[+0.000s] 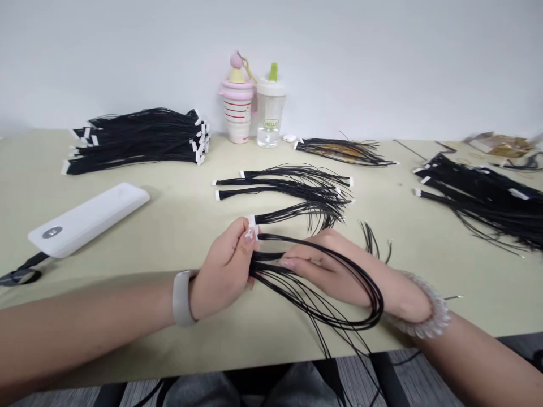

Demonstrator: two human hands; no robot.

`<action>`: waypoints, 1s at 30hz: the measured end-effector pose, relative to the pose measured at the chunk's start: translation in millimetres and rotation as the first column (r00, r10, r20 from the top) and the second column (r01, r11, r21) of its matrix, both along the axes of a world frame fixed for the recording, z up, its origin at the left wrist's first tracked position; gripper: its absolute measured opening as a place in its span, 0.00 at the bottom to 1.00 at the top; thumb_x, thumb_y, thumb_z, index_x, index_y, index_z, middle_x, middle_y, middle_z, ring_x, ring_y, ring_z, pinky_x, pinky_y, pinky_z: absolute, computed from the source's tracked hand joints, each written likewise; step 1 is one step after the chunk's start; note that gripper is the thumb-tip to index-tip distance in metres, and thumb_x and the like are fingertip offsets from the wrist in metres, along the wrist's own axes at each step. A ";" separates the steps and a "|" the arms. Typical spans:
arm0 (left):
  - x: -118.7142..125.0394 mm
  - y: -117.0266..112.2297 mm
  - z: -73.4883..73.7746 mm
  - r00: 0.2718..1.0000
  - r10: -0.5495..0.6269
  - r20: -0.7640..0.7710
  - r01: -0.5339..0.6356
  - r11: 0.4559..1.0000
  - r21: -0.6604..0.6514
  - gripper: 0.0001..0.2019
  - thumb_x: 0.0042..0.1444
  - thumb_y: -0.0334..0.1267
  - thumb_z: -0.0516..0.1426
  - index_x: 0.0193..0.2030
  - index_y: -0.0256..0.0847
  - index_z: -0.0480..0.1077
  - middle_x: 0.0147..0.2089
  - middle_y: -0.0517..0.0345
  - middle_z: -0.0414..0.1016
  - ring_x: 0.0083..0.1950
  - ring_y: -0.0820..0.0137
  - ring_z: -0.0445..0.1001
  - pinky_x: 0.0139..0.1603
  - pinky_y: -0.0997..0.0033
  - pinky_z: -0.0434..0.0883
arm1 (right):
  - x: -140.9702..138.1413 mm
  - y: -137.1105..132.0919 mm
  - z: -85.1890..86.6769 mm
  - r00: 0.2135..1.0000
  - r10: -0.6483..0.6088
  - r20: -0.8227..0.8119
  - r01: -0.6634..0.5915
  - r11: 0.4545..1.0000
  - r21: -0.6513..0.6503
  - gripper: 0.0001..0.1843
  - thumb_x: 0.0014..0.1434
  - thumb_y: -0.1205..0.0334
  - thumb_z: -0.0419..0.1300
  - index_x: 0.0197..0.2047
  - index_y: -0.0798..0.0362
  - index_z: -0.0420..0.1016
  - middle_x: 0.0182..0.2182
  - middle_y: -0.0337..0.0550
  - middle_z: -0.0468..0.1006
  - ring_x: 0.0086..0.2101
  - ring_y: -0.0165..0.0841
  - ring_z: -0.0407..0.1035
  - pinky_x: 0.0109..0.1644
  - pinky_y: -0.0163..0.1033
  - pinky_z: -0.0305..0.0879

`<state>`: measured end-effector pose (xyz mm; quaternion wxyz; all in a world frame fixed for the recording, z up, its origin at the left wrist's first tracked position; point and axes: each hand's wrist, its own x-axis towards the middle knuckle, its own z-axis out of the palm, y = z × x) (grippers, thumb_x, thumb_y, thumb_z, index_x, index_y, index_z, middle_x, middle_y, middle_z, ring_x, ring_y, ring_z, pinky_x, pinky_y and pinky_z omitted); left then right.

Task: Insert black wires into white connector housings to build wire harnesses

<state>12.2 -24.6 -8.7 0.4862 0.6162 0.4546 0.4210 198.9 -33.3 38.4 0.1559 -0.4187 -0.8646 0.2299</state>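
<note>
Head view: a thin black multi-strand wire harness (322,299) with a white plastic end connector (252,225) sits between both hands. Judged light, floppy and prone to tangling; best held at the bunched strands near the connector, not the loose ends. The left hand (224,268) has its fingers closed, pinching the bunch just below the connector. The right hand (328,265) has its fingers together, resting on the strands; grip unclear. The loop arcs over its back. More black wire harnesses (288,192) lie just ahead on the pale green tabletop (178,237).
</note>
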 end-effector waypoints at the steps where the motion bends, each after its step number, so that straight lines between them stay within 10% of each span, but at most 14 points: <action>1: -0.4 -0.5 -0.3 1.000 -0.010 -0.005 0.010 1.000 0.012 0.15 0.59 0.50 0.43 0.34 0.41 0.59 0.22 0.67 0.59 0.14 0.83 0.60 0.12 0.82 0.60 | -4.6 -0.7 -1.6 1.000 0.013 -0.001 -0.014 0.999 -0.031 0.20 0.62 0.57 0.46 0.27 0.56 0.72 0.16 0.34 0.62 0.18 0.21 0.51 0.22 0.29 0.49; 16: 2.8 1.0 6.3 1.000 -0.011 -0.009 0.010 0.998 -0.054 0.17 0.58 0.52 0.43 0.30 0.40 0.57 0.23 0.66 0.55 0.15 0.83 0.57 0.12 0.81 0.60 | -3.6 1.9 -4.8 0.980 0.001 0.201 -0.068 0.942 0.328 0.11 0.57 0.67 0.50 0.25 0.54 0.68 0.25 0.39 0.68 0.26 0.25 0.60 0.30 0.33 0.56; 21: 3.3 6.1 5.7 1.000 -0.009 0.026 0.013 0.990 -0.141 0.17 0.58 0.53 0.44 0.30 0.40 0.58 0.21 0.66 0.57 0.13 0.82 0.58 0.10 0.81 0.58 | 35.8 19.9 11.4 0.973 -0.229 -0.037 0.222 0.875 0.430 0.05 0.53 0.67 0.58 0.29 0.55 0.75 0.23 0.41 0.72 0.23 0.25 0.62 0.28 0.33 0.60; 25: 3.2 7.5 7.6 1.000 -0.014 0.006 0.014 0.991 -0.132 0.18 0.58 0.52 0.44 0.30 0.39 0.57 0.19 0.68 0.56 0.12 0.82 0.58 0.11 0.82 0.58 | 60.5 34.1 20.7 0.650 -0.396 -0.648 0.706 0.630 0.323 0.07 0.48 0.70 0.62 0.33 0.56 0.78 0.24 0.44 0.75 0.24 0.28 0.67 0.28 0.36 0.63; 28: 3.5 7.0 8.9 1.000 -0.015 0.000 0.015 0.991 -0.131 0.18 0.59 0.52 0.43 0.29 0.39 0.58 0.17 0.68 0.56 0.12 0.82 0.58 0.11 0.82 0.58 | 66.8 39.5 25.6 0.249 -0.270 -0.930 0.695 0.719 -0.023 0.11 0.49 0.73 0.60 0.37 0.54 0.77 0.37 0.47 0.75 0.32 0.30 0.70 0.36 0.39 0.66; 30: 3.8 6.8 9.2 1.000 -0.013 0.003 0.014 0.992 -0.128 0.18 0.59 0.52 0.43 0.29 0.39 0.58 0.17 0.68 0.56 0.12 0.82 0.58 0.11 0.82 0.58 | 65.6 38.3 27.6 0.139 -0.292 -0.946 0.667 0.734 -0.128 0.12 0.52 0.72 0.58 0.40 0.52 0.76 0.38 0.46 0.74 0.26 0.23 0.66 0.29 0.35 0.63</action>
